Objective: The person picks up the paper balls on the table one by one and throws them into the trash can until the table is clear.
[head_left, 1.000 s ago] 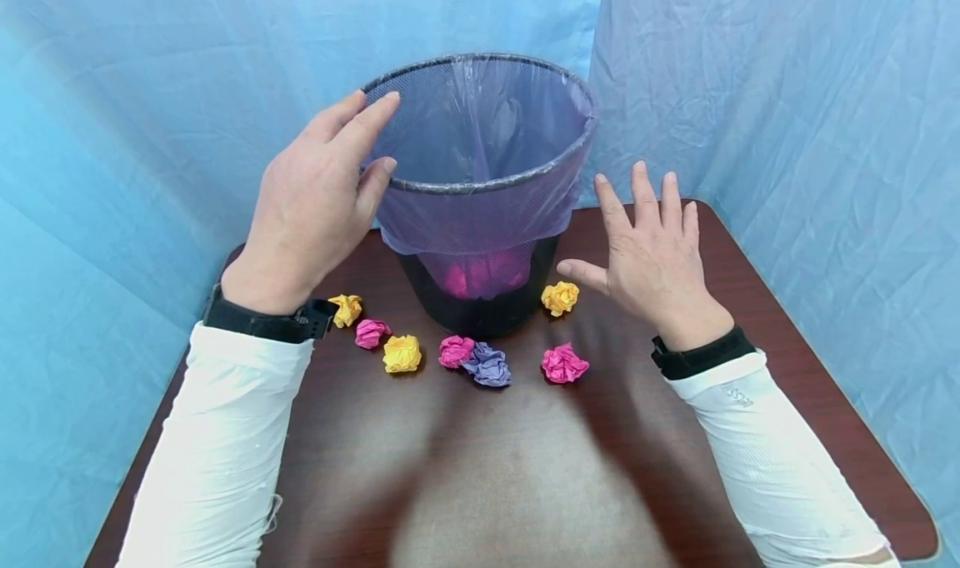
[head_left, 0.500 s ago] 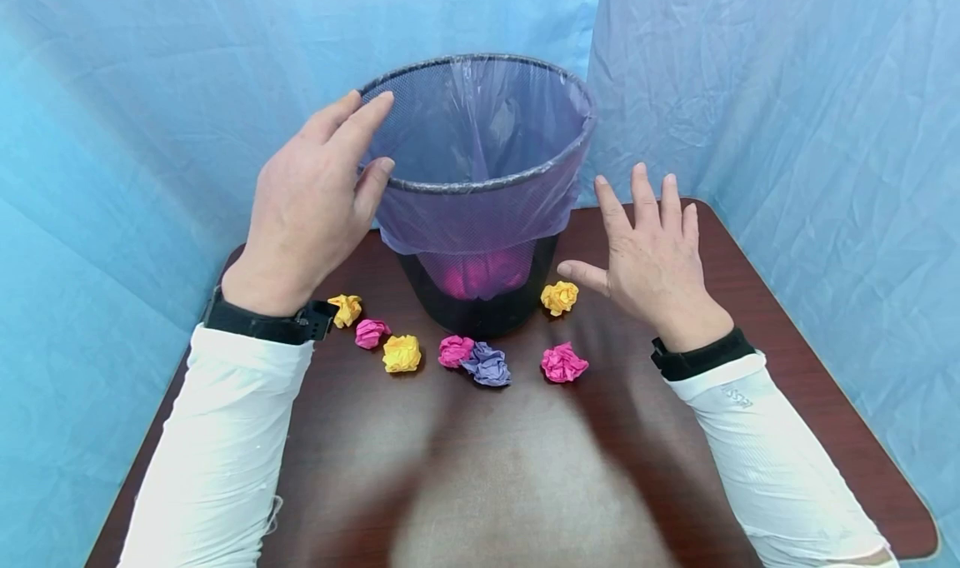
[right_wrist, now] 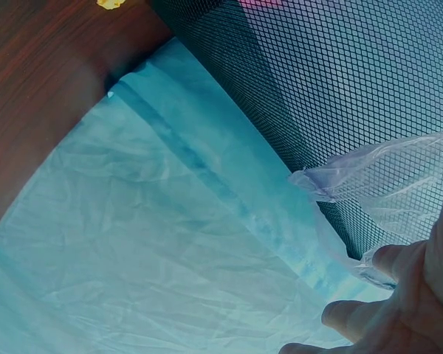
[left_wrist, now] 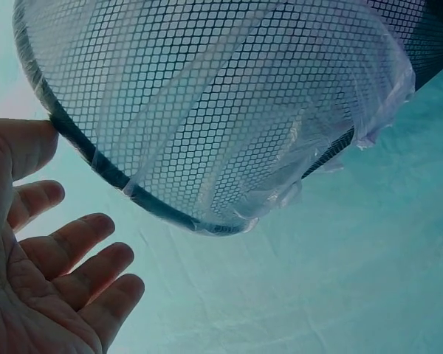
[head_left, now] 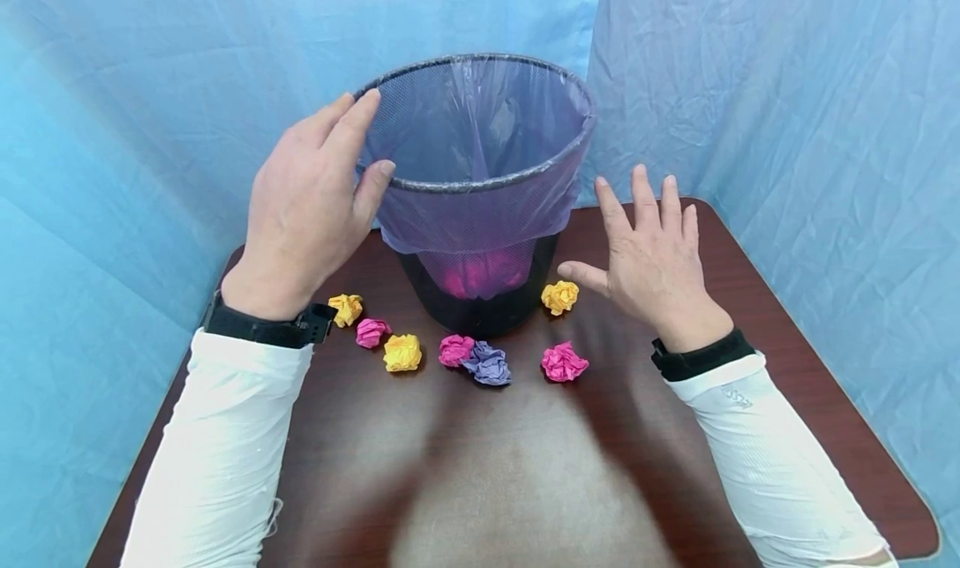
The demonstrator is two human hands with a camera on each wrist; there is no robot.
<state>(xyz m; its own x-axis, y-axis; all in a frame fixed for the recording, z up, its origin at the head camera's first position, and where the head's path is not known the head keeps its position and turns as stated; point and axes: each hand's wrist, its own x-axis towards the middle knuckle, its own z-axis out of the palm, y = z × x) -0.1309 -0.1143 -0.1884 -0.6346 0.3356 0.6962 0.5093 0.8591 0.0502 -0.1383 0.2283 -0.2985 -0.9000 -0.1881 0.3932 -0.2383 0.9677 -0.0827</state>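
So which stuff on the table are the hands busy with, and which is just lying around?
In hand:
left hand, thumb touching the rim
right hand, open beside the bin
mesh bin
purple bag liner

Lying about:
yellow paper balls
pink paper balls
purple paper ball
blue cloth backdrop

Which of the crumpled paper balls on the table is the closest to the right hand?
The yellow paper ball right of the bin's base, just beside the right hand's thumb. The other two yellow ones lie far left.
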